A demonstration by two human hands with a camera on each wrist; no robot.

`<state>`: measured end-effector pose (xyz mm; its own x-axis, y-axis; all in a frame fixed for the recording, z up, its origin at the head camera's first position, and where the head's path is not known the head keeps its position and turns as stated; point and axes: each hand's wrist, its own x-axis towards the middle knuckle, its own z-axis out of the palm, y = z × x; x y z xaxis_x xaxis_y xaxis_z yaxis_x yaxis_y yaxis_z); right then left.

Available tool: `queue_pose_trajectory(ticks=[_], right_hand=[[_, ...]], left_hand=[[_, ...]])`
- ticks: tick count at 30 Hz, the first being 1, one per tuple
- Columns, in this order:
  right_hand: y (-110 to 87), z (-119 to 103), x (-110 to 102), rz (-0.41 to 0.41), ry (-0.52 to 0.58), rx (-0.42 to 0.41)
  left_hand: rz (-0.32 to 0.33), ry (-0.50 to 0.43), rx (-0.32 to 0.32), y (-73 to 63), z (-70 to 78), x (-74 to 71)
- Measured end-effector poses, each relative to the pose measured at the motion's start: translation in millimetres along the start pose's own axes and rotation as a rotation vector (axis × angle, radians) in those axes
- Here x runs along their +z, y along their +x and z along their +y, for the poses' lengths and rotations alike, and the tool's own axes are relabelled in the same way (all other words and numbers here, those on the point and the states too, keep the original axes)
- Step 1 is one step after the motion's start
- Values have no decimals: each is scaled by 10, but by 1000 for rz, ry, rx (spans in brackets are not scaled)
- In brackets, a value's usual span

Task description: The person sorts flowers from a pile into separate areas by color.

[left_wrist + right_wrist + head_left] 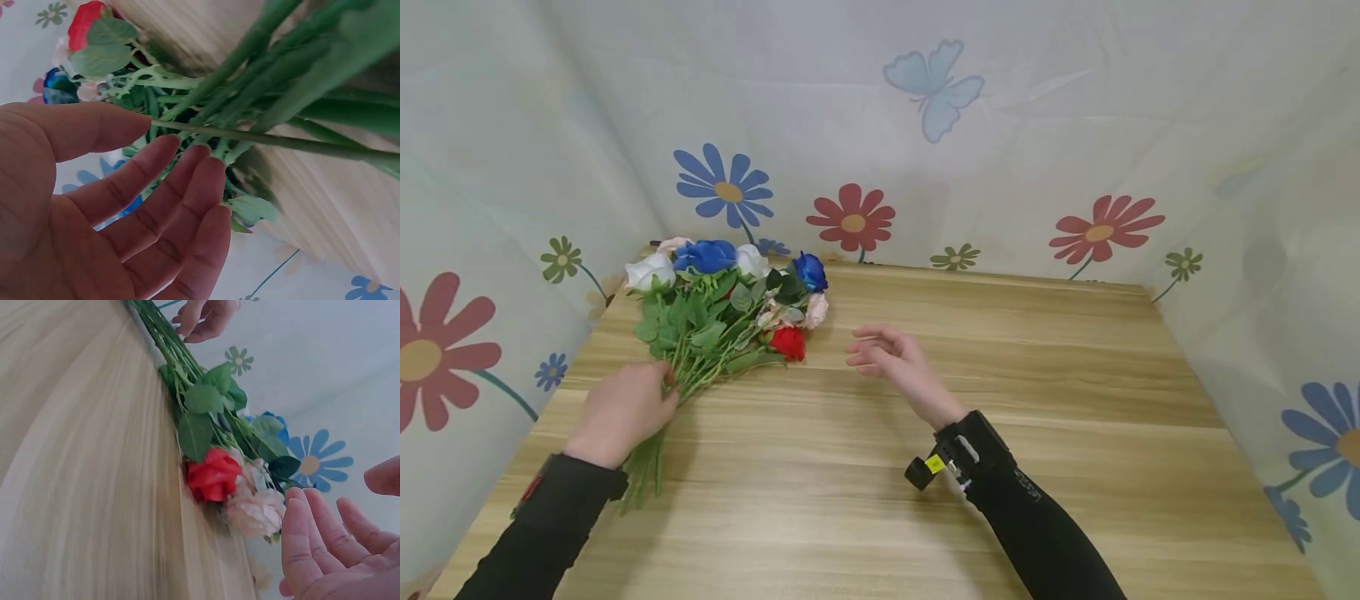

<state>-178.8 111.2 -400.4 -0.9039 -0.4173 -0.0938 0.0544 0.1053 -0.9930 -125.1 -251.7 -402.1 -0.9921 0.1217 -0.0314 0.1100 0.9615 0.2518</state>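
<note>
A bunch of long-stemmed roses (703, 321) with white, blue, pink and red heads lies at the left of the wooden table, heads toward the back. My left hand (628, 408) is at the stems (643, 467), below the leaves. In the left wrist view, its thumb and index fingertip pinch a thin rose stem (269, 139), while the other fingers rest loosely bent beside the bunch. My right hand (898, 358) hovers to the right of the flowers, fingers relaxed and holding nothing. The red rose (214, 475) and a pink rose (255, 511) are the heads closest to it.
The wooden table (1000, 375) reaches to a white cloth backdrop (1037, 150) printed with flowers and a butterfly. This cloth also stands along the left and right sides. Each wrist wears a black band; a small camera (919, 473) sticks out from the right one.
</note>
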Motion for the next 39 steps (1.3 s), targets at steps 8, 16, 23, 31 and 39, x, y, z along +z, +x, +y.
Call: queue_pose_trajectory(ticks=[8, 16, 23, 31, 39], right_hand=[[6, 35, 160, -22, 14, 21], [-1, 87, 185, -53, -15, 39], [-16, 62, 161, -57, -41, 43], [-52, 78, 157, -52, -52, 45], [-97, 140, 119, -64, -51, 18]], left_hand=[[5, -17, 1, 42, -100, 85], [15, -28, 1, 26, -72, 77], [30, -30, -2, 43, -7, 45], [91, -48, 19, 22, 100, -22], [186, -86, 58, -14, 276, -85]])
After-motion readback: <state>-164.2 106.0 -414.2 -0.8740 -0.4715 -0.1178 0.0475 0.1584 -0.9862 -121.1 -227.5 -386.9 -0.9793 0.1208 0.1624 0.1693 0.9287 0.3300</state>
